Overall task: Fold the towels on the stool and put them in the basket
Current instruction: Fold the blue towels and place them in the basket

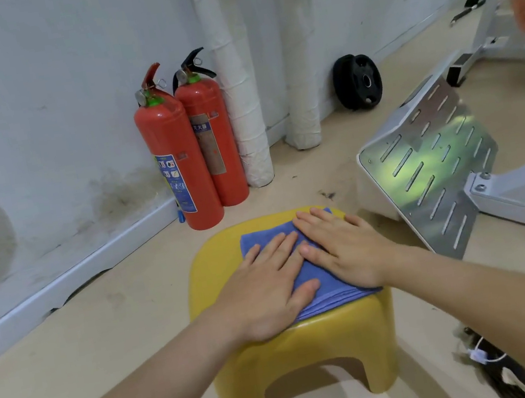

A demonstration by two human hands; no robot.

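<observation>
A blue towel [312,277], folded into a small rectangle with layered edges showing at its near side, lies on top of a yellow plastic stool [300,349] in the middle of the view. My left hand [265,285] rests flat on the towel's left half, fingers spread. Beside it, my right hand [341,244] presses flat on the right half, its fingertips reaching the towel's far edge. Neither hand grips the cloth. No basket shows clearly; a dark woven object [497,364] sits at the lower right edge.
Two red fire extinguishers [190,148] stand against the white wall behind the stool. White wrapped pipes [244,97] rise beside them. A black weight plate [358,82] leans on the wall. A slotted metal footplate [435,163] of gym equipment stands close on the right.
</observation>
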